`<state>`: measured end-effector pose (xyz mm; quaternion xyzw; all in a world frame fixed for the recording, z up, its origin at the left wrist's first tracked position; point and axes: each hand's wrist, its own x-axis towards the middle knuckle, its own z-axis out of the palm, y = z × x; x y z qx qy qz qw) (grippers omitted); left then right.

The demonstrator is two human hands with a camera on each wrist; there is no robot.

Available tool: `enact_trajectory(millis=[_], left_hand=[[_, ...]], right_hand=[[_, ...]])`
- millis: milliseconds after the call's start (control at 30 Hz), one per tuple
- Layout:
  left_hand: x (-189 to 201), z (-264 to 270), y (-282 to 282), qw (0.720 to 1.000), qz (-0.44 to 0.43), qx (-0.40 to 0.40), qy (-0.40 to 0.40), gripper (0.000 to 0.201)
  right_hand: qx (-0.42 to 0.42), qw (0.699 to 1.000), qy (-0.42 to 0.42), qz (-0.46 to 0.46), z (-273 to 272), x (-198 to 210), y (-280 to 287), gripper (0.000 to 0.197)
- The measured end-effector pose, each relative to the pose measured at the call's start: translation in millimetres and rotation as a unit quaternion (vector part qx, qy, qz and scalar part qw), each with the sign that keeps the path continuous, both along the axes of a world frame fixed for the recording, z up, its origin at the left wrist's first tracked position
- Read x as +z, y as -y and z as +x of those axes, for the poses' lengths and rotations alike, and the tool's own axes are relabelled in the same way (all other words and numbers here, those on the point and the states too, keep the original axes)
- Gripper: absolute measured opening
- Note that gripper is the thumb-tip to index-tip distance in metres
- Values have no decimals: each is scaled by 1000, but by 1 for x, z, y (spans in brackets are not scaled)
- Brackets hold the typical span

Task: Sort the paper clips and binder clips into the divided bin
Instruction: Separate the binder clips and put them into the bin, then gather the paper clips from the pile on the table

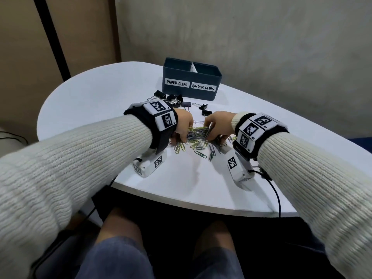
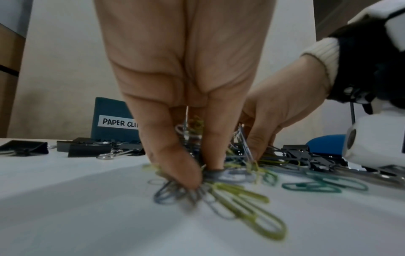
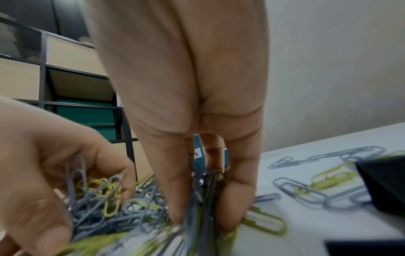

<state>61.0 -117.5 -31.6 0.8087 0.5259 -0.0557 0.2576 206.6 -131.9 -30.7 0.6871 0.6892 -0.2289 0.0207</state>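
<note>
A heap of grey, yellow-green and teal paper clips [image 1: 198, 137] lies mid-table. My left hand [image 1: 179, 137] reaches down into its left side, fingertips [image 2: 188, 178] pinching a bunch of clips against the table. My right hand [image 1: 213, 135] digs in from the right, and its fingers [image 3: 175, 199] grip a thick bundle of paper clips [image 3: 203, 204]. Black binder clips [image 1: 174, 100] lie scattered just behind the hands, with more [image 1: 206, 109] to the right. The dark blue divided bin [image 1: 191, 94] stands beyond them, labelled PAPER CLIPS on the left and BINDER CLIPS on the right.
The white rounded table [image 1: 90, 101] has its front edge close to my lap. Loose paper clips [image 1: 201, 154] lie nearer me than the heap. A black cable [image 1: 275, 190] hangs off the right wrist unit. Dark shelving [image 3: 83, 104] stands to the left, a wall behind.
</note>
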Motion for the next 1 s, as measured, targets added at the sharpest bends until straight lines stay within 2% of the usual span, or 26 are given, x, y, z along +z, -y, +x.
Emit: enact_trajectory(millis=[67, 167, 200, 300, 400, 600, 800, 867, 1000], left_hand=[[-1, -3, -5, 1000, 11, 2, 18, 40], [1, -9, -13, 999, 18, 22, 45, 11], [3, -12, -14, 997, 7, 33, 63, 8], [9, -18, -19, 990, -29, 53, 126, 11], [15, -22, -24, 976, -50, 78, 199, 20], [34, -25, -35, 949, -77, 117, 284, 12], [71, -29, -65, 923, -55, 131, 358, 15], [84, -30, -79, 913, -34, 146, 380, 9], [100, -31, -120, 892, -1, 181, 415, 12]], right_hand=[[-24, 999, -46, 5, 7, 1, -3, 31], [-60, 991, -115, 12, 18, 3, -6, 27], [-68, 988, -138, 11, 22, 4, -8, 24], [-85, 976, -200, 13, 31, 9, -13, 15], [-94, 961, -260, 16, 36, 17, -19, 19], [-117, 915, -385, 39, 35, 42, -33, 21], [-102, 887, -443, 81, 18, 86, -71, 21], [-100, 864, -484, 95, 8, 102, -88, 21], [-119, 819, -544, 139, -13, 116, -132, 19]])
